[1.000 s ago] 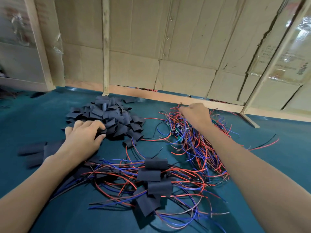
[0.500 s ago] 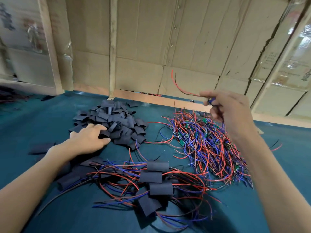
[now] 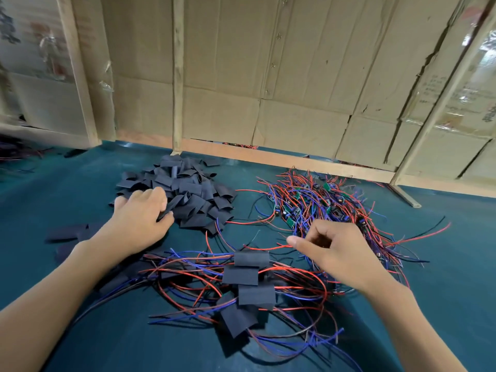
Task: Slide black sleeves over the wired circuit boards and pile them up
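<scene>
Left hand (image 3: 139, 221) pinching one black sleeve (image 3: 167, 210) at near edge of sleeve heap (image 3: 182, 191); right hand (image 3: 332, 251) curled, pinching red wire (image 3: 268, 247) beside unsleeved boards (image 3: 322, 202); sleeved pile (image 3: 251, 285) between both wrists

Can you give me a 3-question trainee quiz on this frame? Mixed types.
1. True or false: the left hand rests on the loose sleeve pile.
2. Where do the sleeved boards lie? A) nearest the camera B) against the cardboard wall
3. Fill in: the unsleeved boards carry red and ____ wires.

Key: 1 true; 2 A; 3 blue.
</scene>
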